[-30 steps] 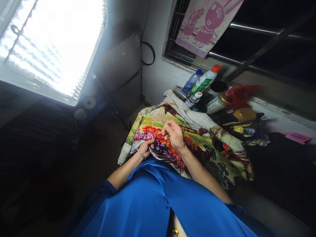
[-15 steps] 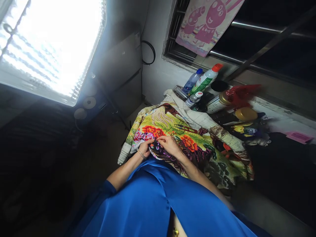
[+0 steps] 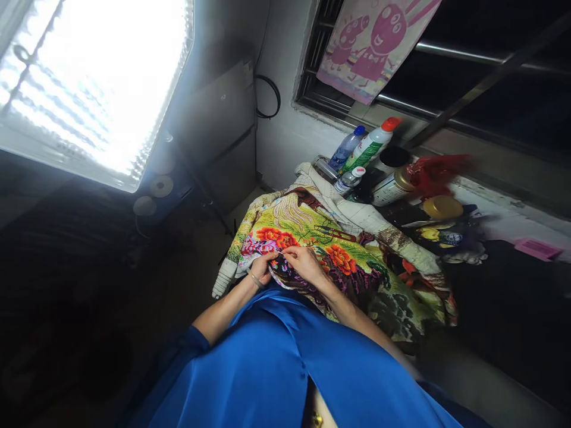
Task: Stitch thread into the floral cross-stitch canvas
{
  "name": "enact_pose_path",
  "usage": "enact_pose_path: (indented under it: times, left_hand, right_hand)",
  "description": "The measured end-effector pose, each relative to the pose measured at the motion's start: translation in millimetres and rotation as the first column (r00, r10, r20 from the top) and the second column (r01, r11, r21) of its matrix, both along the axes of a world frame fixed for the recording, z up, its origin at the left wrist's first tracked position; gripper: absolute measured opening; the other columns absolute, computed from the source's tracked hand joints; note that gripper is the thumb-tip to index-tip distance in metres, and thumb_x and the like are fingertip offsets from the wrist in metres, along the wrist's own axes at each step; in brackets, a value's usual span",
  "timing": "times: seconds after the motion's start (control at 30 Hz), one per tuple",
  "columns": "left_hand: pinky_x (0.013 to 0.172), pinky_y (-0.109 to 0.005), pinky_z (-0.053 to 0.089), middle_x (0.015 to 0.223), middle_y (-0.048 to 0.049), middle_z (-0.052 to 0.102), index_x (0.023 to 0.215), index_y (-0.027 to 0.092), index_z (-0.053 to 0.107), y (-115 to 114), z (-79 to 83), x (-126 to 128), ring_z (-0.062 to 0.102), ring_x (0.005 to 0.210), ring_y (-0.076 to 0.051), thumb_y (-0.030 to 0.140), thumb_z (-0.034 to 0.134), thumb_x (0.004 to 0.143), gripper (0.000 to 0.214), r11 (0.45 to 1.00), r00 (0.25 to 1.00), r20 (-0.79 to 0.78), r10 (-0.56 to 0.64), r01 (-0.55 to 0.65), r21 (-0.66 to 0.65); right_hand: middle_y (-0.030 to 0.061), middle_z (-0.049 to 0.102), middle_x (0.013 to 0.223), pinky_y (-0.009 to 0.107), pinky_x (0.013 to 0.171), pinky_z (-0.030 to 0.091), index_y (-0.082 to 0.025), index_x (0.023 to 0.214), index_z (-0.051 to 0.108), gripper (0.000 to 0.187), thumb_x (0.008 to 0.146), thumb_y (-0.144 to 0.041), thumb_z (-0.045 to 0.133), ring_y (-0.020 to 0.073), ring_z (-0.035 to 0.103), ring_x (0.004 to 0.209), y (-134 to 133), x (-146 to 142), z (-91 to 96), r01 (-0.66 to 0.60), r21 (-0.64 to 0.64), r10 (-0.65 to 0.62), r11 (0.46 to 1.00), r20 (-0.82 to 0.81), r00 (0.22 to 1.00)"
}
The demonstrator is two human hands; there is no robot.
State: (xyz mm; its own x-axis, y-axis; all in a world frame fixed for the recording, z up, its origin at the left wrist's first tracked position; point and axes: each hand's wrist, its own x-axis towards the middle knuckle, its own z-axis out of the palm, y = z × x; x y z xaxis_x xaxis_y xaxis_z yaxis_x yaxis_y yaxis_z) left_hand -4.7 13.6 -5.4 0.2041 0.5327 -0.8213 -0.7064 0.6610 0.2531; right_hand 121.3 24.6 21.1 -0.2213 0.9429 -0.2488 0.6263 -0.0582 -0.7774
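Observation:
A brightly coloured embroidered cloth with red flowers on green and yellow lies over my lap and the table edge. My left hand, with a bangle at the wrist, grips the cloth's near left edge. My right hand rests just right of it, fingers pinched together on something thin at the cloth's surface, too small to name. The two hands nearly touch. A pair of scissors with red handles lies on the cloth beyond my right hand.
Behind the cloth stand a clear bottle, a white bottle with an orange cap, a tin can and a yellow lid. A pink cartoon towel hangs on the window bars. A bright lamp panel glows at left.
My right hand came down from above the red flowers toward me and now pinches at the cloth beside my left hand. The left hand has stayed in place.

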Motion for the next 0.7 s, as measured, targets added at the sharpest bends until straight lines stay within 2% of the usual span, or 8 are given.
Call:
enact_pose_path:
  times: [0.4,0.7]
  left_hand:
    - [0.085,-0.037,0.051,0.064,-0.0090,0.068,0.056,0.013,0.059,-0.9,-12.0,-1.8,0.067,0.082,-0.025,0.004,0.065,0.056,0.012,0.999,0.999,0.029,-0.012,0.011,0.032]
    - [0.084,-0.036,0.050,0.062,-0.0068,0.068,0.057,0.014,0.058,-0.7,-5.7,-0.7,0.067,0.079,-0.023,0.005,0.068,0.054,0.014,1.000,1.000,0.008,0.005,-0.005,0.029]
  right_hand:
    - [0.0034,0.069,0.060,0.022,0.052,0.037,-0.016,0.079,0.075,0.028,0.072,-0.013,0.048,0.0125,0.054,0.050,-0.6,-7.6,7.5,-0.021,0.038,0.015,0.999,0.164,0.986]
    - [0.0049,0.064,0.055,0.025,0.053,0.030,-0.016,0.059,0.068,0.026,0.072,-0.012,0.046,0.0123,0.049,0.049,0.6,-17.1,11.1,-0.060,0.084,0.027,0.995,0.350,0.936]
